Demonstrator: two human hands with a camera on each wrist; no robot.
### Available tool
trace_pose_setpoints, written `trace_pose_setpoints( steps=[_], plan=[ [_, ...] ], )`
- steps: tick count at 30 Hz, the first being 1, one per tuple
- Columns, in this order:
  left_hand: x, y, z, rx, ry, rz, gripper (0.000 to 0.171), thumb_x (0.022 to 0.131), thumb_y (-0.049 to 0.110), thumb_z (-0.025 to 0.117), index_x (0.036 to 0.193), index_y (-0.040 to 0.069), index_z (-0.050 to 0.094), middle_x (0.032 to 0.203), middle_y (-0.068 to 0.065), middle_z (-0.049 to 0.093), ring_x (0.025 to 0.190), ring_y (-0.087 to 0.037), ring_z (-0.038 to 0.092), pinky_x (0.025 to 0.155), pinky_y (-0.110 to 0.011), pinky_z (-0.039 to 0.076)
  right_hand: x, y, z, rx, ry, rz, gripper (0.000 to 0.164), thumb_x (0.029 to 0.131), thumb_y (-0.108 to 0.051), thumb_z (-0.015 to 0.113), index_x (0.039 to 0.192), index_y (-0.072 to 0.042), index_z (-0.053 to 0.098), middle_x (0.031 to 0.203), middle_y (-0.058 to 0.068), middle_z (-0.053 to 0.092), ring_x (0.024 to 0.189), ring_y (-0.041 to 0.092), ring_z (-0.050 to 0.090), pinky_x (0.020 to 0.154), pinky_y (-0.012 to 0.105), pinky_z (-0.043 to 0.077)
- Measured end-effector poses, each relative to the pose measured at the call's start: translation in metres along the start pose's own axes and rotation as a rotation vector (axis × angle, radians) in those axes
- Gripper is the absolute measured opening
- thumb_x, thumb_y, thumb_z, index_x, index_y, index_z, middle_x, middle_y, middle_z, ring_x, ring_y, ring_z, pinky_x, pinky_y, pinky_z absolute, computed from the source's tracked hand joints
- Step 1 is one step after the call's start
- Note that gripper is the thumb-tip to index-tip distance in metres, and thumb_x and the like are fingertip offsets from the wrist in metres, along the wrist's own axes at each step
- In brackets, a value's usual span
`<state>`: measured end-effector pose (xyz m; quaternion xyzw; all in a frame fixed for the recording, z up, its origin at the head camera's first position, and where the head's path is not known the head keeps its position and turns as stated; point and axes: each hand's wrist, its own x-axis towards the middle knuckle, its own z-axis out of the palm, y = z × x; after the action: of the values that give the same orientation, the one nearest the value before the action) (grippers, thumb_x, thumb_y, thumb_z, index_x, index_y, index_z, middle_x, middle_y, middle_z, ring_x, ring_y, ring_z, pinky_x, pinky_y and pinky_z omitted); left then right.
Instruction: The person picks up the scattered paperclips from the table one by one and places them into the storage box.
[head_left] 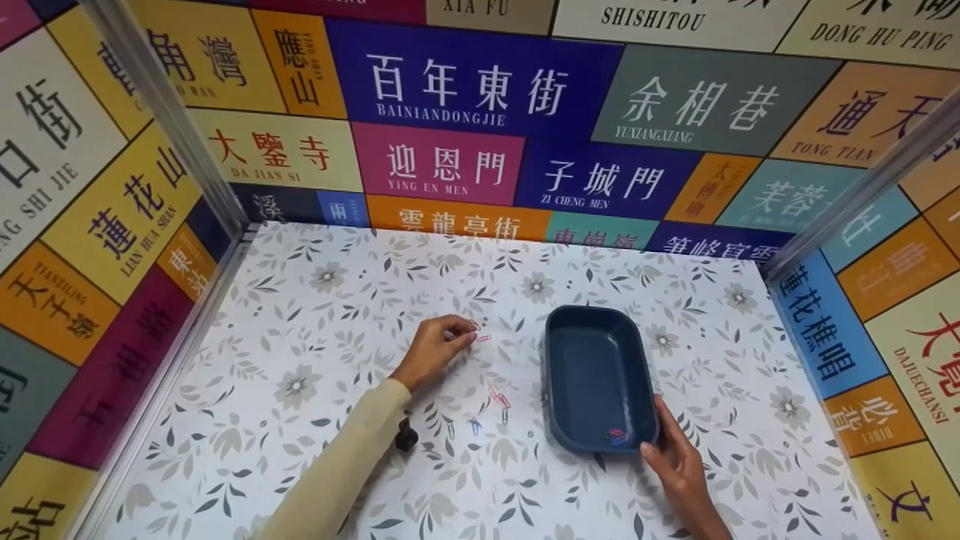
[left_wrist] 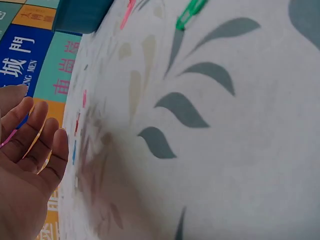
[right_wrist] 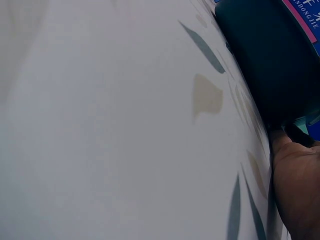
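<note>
My left hand (head_left: 435, 346) hovers over the table near a red paper clip (head_left: 477, 325) and a pink paper clip (head_left: 484, 338). Its fingers are loosely bent, the thumb near the index finger, and no held clip shows in the left wrist view. My right hand (head_left: 681, 469) grips a dark blue tray (head_left: 551, 367) at its near right corner, thumb by the rim. A few red and blue paper clips (head_left: 618, 436) lie inside that corner. Between the hands are several loose clips, including a green paper clip (head_left: 505, 415) and a blue paper clip (head_left: 475, 427).
White paper or cloth with grey leaves and flowers covers the table (head_left: 300, 465). Walls (head_left: 472, 82) of coloured sign panels stand behind it and on both sides. A small black device (head_left: 406, 435) sits at the left wrist.
</note>
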<state>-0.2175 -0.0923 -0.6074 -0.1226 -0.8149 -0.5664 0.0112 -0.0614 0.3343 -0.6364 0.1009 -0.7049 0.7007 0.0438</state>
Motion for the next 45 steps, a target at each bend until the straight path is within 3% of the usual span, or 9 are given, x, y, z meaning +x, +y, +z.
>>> trace_pose_setpoints(
  steps=[4, 9, 12, 19, 28, 34, 39, 45],
  plan=[
    [-0.001, -0.005, 0.0, -0.017, 0.011, -0.043, 0.014, 0.102, 0.004, 0.077, 0.114, -0.003, 0.081, 0.111, -0.008, 0.08, 0.099, -0.021, 0.072, 0.091, -0.031, 0.057, 0.001, 0.002, -0.001, 0.013, -0.003, -0.008, 0.074, 0.104, 0.018, 0.055, 0.169, 0.011, 0.021, 0.18, 0.017, 0.022, 0.157, -0.006, 0.032, 0.122, 0.013, 0.029],
    [0.0, -0.009, -0.001, -0.028, 0.037, -0.087, 0.014, 0.102, 0.005, 0.077, 0.114, -0.001, 0.081, 0.107, -0.007, 0.079, 0.097, -0.02, 0.071, 0.09, -0.032, 0.056, 0.001, 0.004, -0.001, 0.028, -0.009, -0.006, 0.075, 0.104, 0.018, 0.054, 0.17, 0.011, 0.019, 0.18, 0.025, 0.016, 0.157, -0.007, 0.031, 0.122, 0.014, 0.03],
    [0.001, -0.01, -0.001, -0.037, 0.061, -0.101, 0.014, 0.101, 0.005, 0.078, 0.114, -0.002, 0.081, 0.104, -0.007, 0.079, 0.096, -0.021, 0.071, 0.09, -0.033, 0.056, 0.0, 0.004, -0.002, 0.03, -0.013, -0.016, 0.074, 0.104, 0.018, 0.053, 0.17, 0.011, 0.018, 0.18, 0.024, 0.017, 0.157, -0.006, 0.032, 0.122, 0.015, 0.03],
    [0.001, -0.017, 0.0, -0.007, 0.101, -0.061, 0.014, 0.101, 0.003, 0.078, 0.113, -0.004, 0.08, 0.103, -0.01, 0.079, 0.097, -0.024, 0.074, 0.091, -0.036, 0.058, 0.0, 0.006, -0.002, 0.067, -0.03, -0.05, 0.072, 0.104, 0.021, 0.05, 0.168, 0.015, 0.017, 0.179, 0.004, 0.03, 0.158, -0.004, 0.033, 0.122, 0.019, 0.032],
    [0.003, -0.027, 0.0, 0.002, 0.147, -0.044, 0.013, 0.099, 0.002, 0.079, 0.112, 0.0, 0.081, 0.103, -0.009, 0.078, 0.096, -0.023, 0.072, 0.091, -0.036, 0.058, 0.0, 0.006, -0.002, 0.06, -0.025, -0.038, 0.073, 0.103, 0.021, 0.052, 0.168, 0.015, 0.017, 0.179, 0.008, 0.029, 0.157, -0.003, 0.034, 0.123, 0.019, 0.031],
    [0.006, -0.031, -0.002, 0.107, 0.183, 0.051, 0.014, 0.096, 0.001, 0.08, 0.11, 0.001, 0.082, 0.101, -0.011, 0.075, 0.1, -0.027, 0.065, 0.091, -0.039, 0.054, -0.001, 0.006, -0.002, 0.059, -0.031, -0.061, 0.073, 0.103, 0.021, 0.051, 0.168, 0.014, 0.019, 0.179, 0.008, 0.03, 0.159, 0.0, 0.033, 0.123, 0.019, 0.03],
    [0.011, -0.043, -0.006, 0.173, 0.148, 0.116, 0.015, 0.096, 0.004, 0.08, 0.111, 0.001, 0.081, 0.102, -0.009, 0.073, 0.104, -0.026, 0.062, 0.094, -0.04, 0.053, 0.0, 0.006, -0.002, 0.071, -0.041, -0.078, 0.073, 0.103, 0.022, 0.051, 0.168, 0.013, 0.019, 0.178, 0.003, 0.032, 0.161, 0.003, 0.031, 0.124, 0.019, 0.029],
    [0.013, -0.042, -0.008, 0.288, 0.087, 0.176, 0.013, 0.096, 0.002, 0.078, 0.108, 0.002, 0.081, 0.108, -0.01, 0.074, 0.112, -0.029, 0.061, 0.102, -0.045, 0.053, -0.001, 0.003, -0.001, 0.041, -0.019, 0.011, 0.075, 0.105, 0.017, 0.053, 0.17, 0.011, 0.017, 0.18, 0.024, 0.016, 0.158, -0.005, 0.031, 0.123, 0.017, 0.031]
  ],
)
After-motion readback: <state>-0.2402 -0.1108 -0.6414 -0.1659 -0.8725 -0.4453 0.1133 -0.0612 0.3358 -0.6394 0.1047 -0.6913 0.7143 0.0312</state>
